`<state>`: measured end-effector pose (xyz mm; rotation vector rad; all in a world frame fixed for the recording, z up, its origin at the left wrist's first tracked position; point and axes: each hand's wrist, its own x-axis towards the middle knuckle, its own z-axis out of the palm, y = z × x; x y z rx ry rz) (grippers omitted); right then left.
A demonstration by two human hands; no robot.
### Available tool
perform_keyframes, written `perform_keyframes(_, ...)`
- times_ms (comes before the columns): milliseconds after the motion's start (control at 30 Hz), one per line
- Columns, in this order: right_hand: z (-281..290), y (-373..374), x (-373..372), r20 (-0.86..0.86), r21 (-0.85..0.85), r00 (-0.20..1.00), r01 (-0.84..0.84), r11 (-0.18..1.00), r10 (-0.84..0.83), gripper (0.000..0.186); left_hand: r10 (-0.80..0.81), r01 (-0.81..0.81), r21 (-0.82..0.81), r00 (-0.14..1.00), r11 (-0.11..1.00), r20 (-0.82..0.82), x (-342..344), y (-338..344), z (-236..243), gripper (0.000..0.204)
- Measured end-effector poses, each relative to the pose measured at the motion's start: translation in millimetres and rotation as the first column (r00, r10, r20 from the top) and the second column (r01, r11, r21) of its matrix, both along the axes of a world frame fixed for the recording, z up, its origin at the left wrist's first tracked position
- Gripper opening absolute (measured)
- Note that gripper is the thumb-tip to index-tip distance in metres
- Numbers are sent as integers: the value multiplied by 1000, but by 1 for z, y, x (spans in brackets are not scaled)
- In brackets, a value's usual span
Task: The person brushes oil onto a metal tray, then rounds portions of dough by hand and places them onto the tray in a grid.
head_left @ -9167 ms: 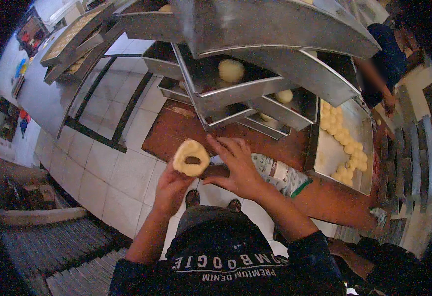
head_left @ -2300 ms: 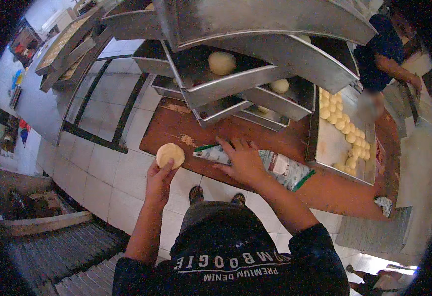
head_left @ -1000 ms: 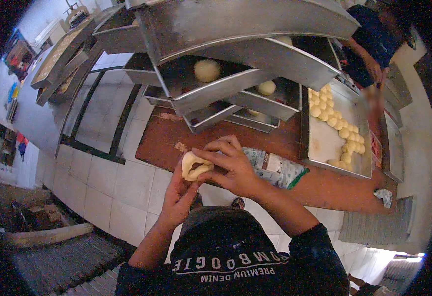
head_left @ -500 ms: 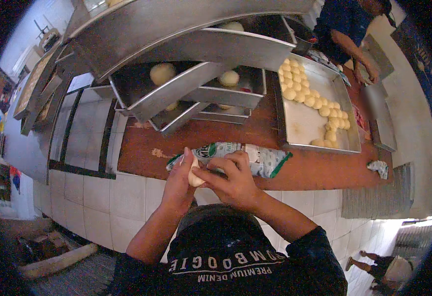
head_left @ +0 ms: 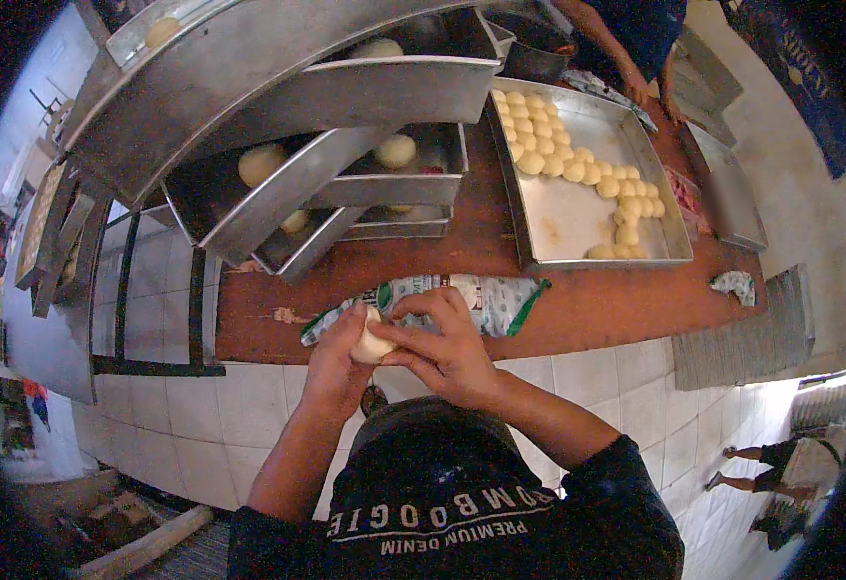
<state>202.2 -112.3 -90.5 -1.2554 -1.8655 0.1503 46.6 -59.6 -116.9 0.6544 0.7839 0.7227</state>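
A small pale dough ball [head_left: 372, 346] sits between my two hands, just in front of the table's near edge. My left hand [head_left: 337, 356] is curled round its left side. From the right, the bent fingers and thumb of my right hand [head_left: 442, 350] press against it. Behind my hands a long plastic packet [head_left: 500, 302], silvery white with green ends, lies on the brown table. To the right, a metal tray [head_left: 566, 224] holds rows of similar dough balls [head_left: 544, 146] along its far left part and in a band running to its near right corner.
Deep metal pans [head_left: 389, 188] are stacked crosswise at the back left, some with larger dough balls [head_left: 395, 151]. Another person's arm [head_left: 626, 66] reaches over the far right of the table [head_left: 249, 314]. A crumpled wrapper [head_left: 734, 286] lies at the right edge. A black metal frame [head_left: 118, 290] stands left.
The whole view has shifted, so pans and tray appear further left. The dough ball stays between both hands and looks rounder. The other person's arms have moved.
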Motion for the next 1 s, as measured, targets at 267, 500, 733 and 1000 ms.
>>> perform_keyframes(267,-22,8,5,-652,-458,746,-240,856,-139,22,-48,257,410,890,875,-454,2,-17,5,45)
perform_keyframes(500,-5,-1,6,-165,-129,986,-29,991,7,21,-116,221,382,954,897,-278,-1,-10,2,41)
perform_keyframes(733,-17,9,0,-709,-502,680,-298,812,-188,22,-32,200,381,914,903,-404,7,-15,7,47)
perform_keyframes(1000,-4,-7,-10,-84,-44,965,-251,967,247,19,-370,416,169,895,893,-250,-13,7,27,75)
